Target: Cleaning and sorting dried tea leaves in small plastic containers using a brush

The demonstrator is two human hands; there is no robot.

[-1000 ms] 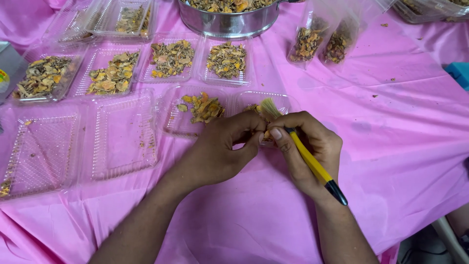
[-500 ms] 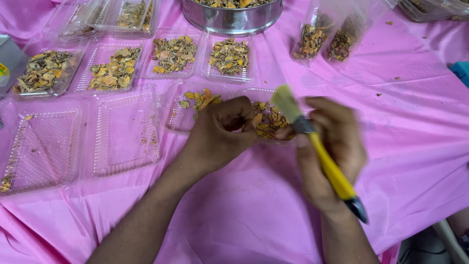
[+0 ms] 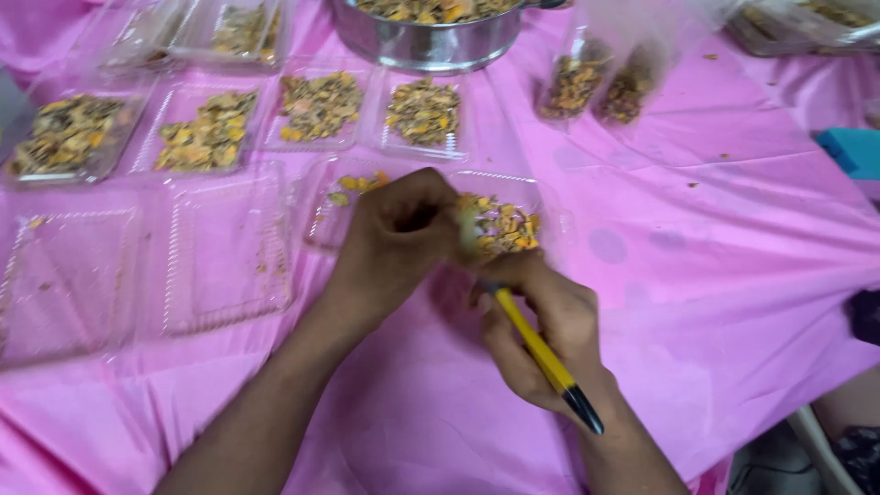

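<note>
Clear plastic trays spread over a pink tablecloth (image 3: 715,275): a back row of four filled trays (image 3: 211,137) heaped with yellow-brown dried pieces, two empty trays (image 3: 225,252) at the front left holding only crumbs, and an open tray (image 3: 513,215) at centre with a small mound of the same orange-yellow pieces. Beyond them, a steel pot (image 3: 431,37) full of the mix, and two clear bags (image 3: 600,87) part-filled, leaning just right of it. Bare cloth to the right of the hands and along the near edge, wide and unobstructed; a teal block (image 3: 848,151) close to the right border. Left side crowded, trays nearly edge to edge. Left hand (image 3: 399,243) curled over the near rim of the open tray, fingers bent inward, whether pinching anything not discernible through the blur. Right hand (image 3: 541,335) clenched around a yellow-handled brush (image 3: 541,353), black handle tip sticking out past the wrist, bristle end up between both hands, just at the mound's edge.
</note>
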